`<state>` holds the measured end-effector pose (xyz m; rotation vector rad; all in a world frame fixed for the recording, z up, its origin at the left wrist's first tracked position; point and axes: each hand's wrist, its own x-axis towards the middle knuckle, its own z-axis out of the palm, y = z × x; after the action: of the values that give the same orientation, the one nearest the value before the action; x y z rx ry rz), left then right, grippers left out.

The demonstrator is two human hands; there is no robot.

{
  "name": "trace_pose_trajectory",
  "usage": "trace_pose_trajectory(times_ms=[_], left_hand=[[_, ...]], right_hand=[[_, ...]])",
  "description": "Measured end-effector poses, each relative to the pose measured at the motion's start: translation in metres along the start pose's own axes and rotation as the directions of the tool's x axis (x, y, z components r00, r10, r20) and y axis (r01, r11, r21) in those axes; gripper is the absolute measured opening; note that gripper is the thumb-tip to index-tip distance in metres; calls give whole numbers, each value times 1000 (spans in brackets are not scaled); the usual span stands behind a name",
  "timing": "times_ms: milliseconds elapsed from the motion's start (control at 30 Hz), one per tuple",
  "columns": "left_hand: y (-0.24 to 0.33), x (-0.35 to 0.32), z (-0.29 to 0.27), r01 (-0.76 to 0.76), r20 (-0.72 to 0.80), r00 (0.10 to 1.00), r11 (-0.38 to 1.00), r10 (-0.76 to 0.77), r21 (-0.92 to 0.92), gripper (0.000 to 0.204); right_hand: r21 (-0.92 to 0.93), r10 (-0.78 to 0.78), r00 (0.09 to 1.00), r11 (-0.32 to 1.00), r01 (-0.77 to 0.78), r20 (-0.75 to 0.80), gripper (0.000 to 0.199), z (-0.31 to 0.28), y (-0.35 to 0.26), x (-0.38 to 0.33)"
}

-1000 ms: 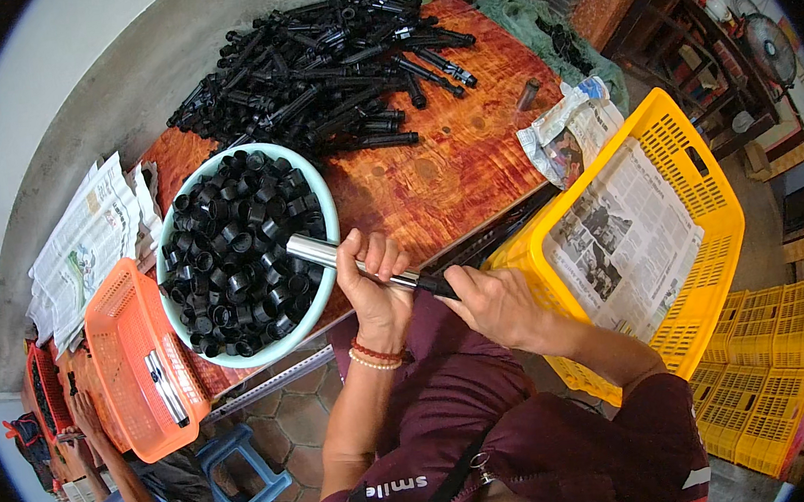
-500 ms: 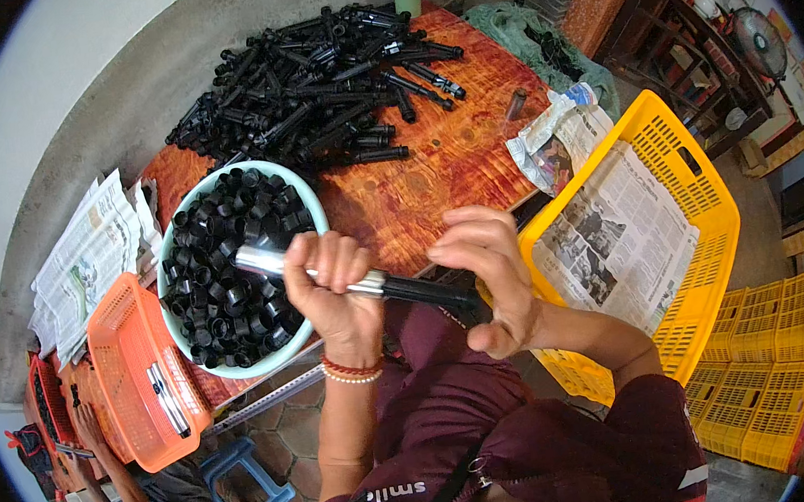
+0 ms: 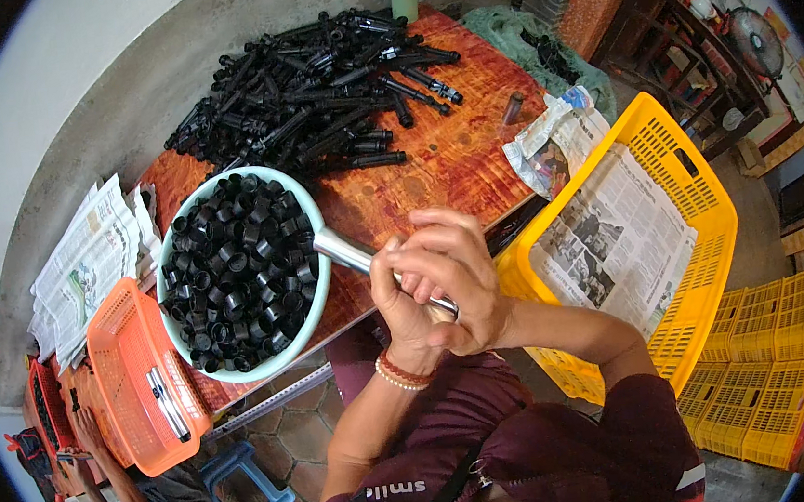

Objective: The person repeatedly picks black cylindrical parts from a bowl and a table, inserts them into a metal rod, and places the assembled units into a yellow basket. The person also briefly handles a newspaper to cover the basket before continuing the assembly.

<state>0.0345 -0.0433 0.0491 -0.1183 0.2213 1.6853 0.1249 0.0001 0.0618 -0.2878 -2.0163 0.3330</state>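
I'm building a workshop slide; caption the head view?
Left hand grips a metal tube, right hand at its near end, beside a basin of black pieces.

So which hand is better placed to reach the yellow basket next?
Probably the right hand: it is nearer the yellow basket, while the left hand grips the silver tube.

Left hand (image 3: 400,311) wrapped around a shiny metal tube (image 3: 342,250), right hand (image 3: 472,293) at its lower end, pale round basin (image 3: 240,374) of black caps (image 3: 239,271) on the worktop (image 3: 416,192), heap of black rods (image 3: 300,96) behind, newspaper (image 3: 618,230) in a yellow crate (image 3: 722,206) at right, orange basket (image 3: 115,366) beside the basin.
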Motion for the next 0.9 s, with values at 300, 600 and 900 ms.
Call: trace_pose_trajectory(times_ms=[300,600,900], left_hand=[[37,17,-22,6,222,975,995,16,-99,34],[49,20,-29,-72,232,970,997,73,-11,35],[41,19,-36,-60,213,975,998,60,-6,34]], right_hand=[[280,529,837,790,-545,137,30,-21,22,-13],[31,491,679,798,-602,545,30,-18,-6,-28],[-71,512,676,821,-566,531,28,-3,-14,-33]])
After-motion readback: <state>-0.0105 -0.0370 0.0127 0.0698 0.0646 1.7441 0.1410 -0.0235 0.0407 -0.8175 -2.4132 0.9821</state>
